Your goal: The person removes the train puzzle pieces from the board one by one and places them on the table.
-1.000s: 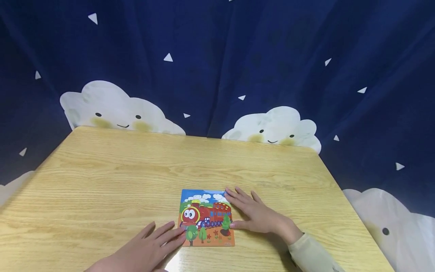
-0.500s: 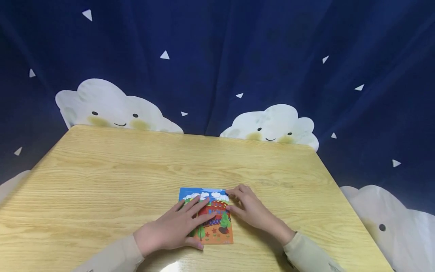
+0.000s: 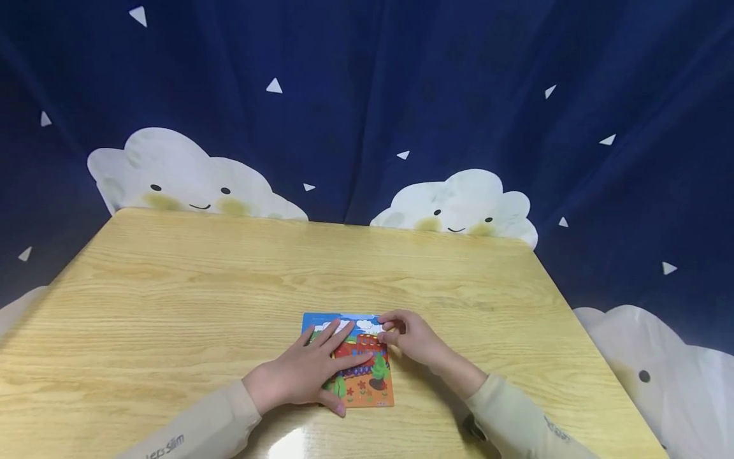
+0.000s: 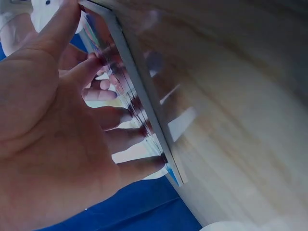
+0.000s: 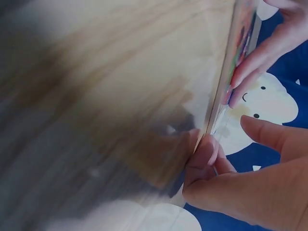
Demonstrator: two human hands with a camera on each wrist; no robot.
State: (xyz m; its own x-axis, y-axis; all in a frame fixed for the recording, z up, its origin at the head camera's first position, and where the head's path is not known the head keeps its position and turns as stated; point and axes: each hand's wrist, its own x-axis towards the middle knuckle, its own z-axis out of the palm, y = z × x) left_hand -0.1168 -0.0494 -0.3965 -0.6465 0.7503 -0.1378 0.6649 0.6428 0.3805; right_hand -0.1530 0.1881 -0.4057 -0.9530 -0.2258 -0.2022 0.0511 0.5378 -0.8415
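Observation:
A square jigsaw puzzle with a cartoon red train, trees and clouds lies flat on the wooden table. Across its left half my left hand is spread, fingers straight and fingertips on the picture, covering the front of the train. The left wrist view shows those fingertips touching the puzzle's face and the thumb near its edge. My right hand is at the upper right edge with curled fingers. In the right wrist view the bent fingers hold against the board's side, while the thumb stands apart.
The pale wooden table stretches around the puzzle on all sides. Behind it hangs a dark blue curtain with white triangles and smiling clouds. Light glares off the tabletop near the front.
My left hand has moved from the puzzle's lower left corner onto its left half, fingers spread. My right hand's fingers have gone from stretched out to curled at the right edge.

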